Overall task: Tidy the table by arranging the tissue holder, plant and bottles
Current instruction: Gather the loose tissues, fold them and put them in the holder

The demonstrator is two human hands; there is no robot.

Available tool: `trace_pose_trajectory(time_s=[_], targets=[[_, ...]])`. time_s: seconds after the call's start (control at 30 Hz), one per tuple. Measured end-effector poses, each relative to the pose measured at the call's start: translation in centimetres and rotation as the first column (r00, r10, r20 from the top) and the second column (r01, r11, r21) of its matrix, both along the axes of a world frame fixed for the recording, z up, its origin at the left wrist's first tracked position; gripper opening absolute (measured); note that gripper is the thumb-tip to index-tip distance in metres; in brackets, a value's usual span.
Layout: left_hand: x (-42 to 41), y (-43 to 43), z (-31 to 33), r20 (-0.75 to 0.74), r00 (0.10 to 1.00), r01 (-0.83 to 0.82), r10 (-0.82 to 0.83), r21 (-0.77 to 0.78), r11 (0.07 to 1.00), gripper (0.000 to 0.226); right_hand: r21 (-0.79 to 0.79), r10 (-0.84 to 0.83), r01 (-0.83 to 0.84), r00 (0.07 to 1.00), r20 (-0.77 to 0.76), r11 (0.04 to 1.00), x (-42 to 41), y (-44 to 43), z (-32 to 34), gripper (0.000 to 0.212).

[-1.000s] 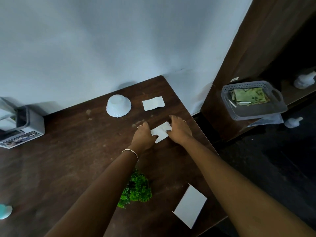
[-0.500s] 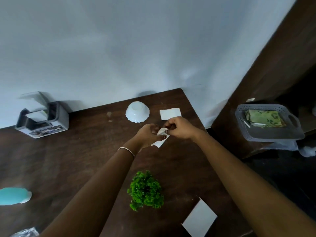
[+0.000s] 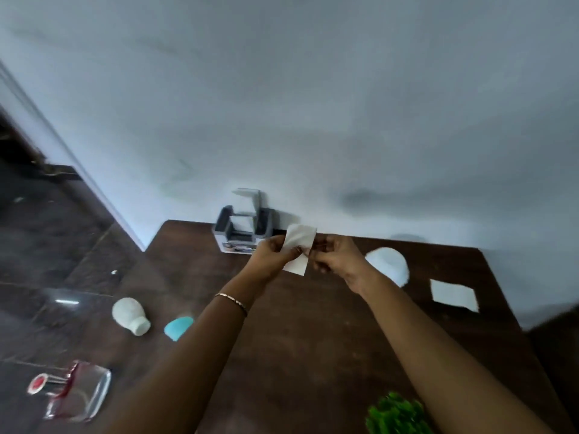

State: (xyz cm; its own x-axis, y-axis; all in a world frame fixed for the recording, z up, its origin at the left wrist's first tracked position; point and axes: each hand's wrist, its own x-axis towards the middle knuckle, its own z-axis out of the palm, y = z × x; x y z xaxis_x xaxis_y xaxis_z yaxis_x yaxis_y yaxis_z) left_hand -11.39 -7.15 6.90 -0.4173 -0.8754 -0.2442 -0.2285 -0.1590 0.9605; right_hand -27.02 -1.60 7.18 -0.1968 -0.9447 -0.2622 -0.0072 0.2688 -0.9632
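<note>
Pale wall behind, dark wooden surface (image 3: 313,339) below it, and the tissue holder (image 3: 242,228) sits at the back against that wall. Just in front of the holder and slightly to its right, the person has a thin white tissue (image 3: 297,245) lifted off the wood. The left grip (image 3: 275,256) pinches one side of it and the right grip (image 3: 336,258) pinches the other, with the fingers of both curled onto the sheet.

My worry is the sheet itself. It looks flimsy, and with two grips on opposite sides one sharp tug could tear it. It could also crumple against the holder instead of sliding in flat.

Right of the holder, an upturned white bowl (image 3: 390,264) lies close by the right wrist, and a second sheet (image 3: 454,295) lies flat further right. A careless swing of the arm could knock either. Well in front of the holder, the plant (image 3: 396,415) sits just beside the right forearm and could be swept over.

Left and forward of the holder, a white bottle (image 3: 130,316), a blue bottle (image 3: 178,327) and a clear bottle (image 3: 73,391) lie on their sides, so a bump to the surface might set them rolling. Everything is blurred, so I cannot tell the finer details.
</note>
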Motion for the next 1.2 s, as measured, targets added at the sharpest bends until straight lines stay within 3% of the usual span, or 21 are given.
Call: trace_pose_trajectory(time_s=[0.13,0.23,0.37,0.53,0.63,0.77,1.03,1.2], targets=[[5.4,-5.3,0.2,0.052,0.990,-0.130,0.132,-0.040,0.991,0.025,0.018,0.007,-0.008,1.000,0.030,1.000,5.3,-5.8,0.4,0.017],[8.2,-8.9,-0.2,0.099,0.976,-0.183,0.192,-0.093,0.979,0.022,-0.003,0.002,-0.002,0.999,-0.043,1.000,8.0,-9.6,-0.1,0.013],[10.3,-12.6,-1.3,0.253,0.950,-0.152,0.185,-0.145,0.978,0.011,-0.032,0.029,-0.040,0.957,-0.289,0.999,9.8,-13.4,-2.1,0.011],[10.0,-16.1,-2.3,0.341,0.921,-0.124,0.185,-0.193,0.973,0.005,-0.041,0.007,-0.027,0.901,-0.434,0.999,10.3,-16.5,-3.3,0.013],[9.7,-17.4,-2.8,0.435,0.888,-0.044,0.148,-0.241,0.970,0.023,-0.035,0.011,-0.033,0.866,-0.500,0.999,10.1,-17.5,-3.5,0.018],[9.3,-18.4,-3.2,0.568,0.811,0.061,0.137,-0.316,0.947,0.020,-0.051,0.014,-0.054,0.807,-0.590,0.997,10.0,-18.4,-3.9,0.015],[9.5,-19.8,-3.7,0.589,0.786,0.077,0.188,-0.395,0.915,0.026,0.011,0.104,-0.155,0.604,-0.790,0.988,10.2,-19.1,-4.1,0.018],[9.8,-19.9,-4.1,0.619,0.769,0.117,0.159,-0.381,0.917,0.024,-0.009,0.082,-0.153,0.578,-0.812,0.988,10.4,-18.7,-4.3,0.029]])
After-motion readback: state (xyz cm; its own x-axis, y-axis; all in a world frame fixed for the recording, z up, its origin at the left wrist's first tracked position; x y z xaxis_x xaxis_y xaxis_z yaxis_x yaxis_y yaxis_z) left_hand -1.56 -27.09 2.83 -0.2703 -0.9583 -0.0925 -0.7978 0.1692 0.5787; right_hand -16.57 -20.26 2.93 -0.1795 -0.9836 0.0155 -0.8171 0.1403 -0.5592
